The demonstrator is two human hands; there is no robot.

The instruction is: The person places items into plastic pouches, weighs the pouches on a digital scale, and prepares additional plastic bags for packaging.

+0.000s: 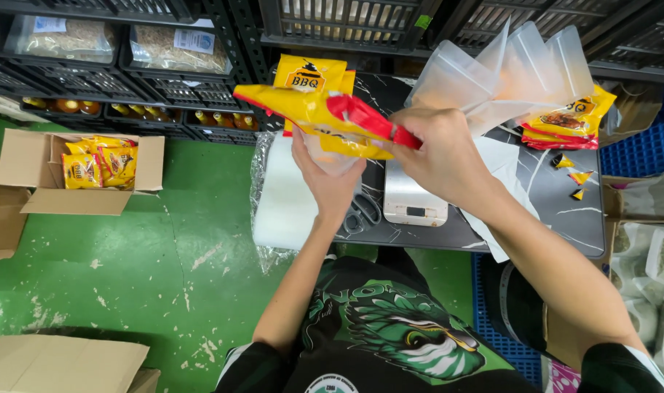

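Note:
My left hand (330,180) and my right hand (435,151) together hold yellow and red snack packets (319,109) up over a dark marbled table (550,193). The right hand pinches the red end of a packet, and the left hand supports the packets from beneath with a clear bag against its palm. More clear plastic bags (503,73) fan out behind my right hand. A small silver scale (412,198) sits on the table under my hands, with black scissors (362,212) beside it.
More yellow packets (568,120) lie at the table's far right, with small cut corners (576,178) near them. An open cardboard box (77,171) of packets stands on the green floor at left. Black crates (179,91) of goods line the back. Bagged goods (656,269) are stacked at right.

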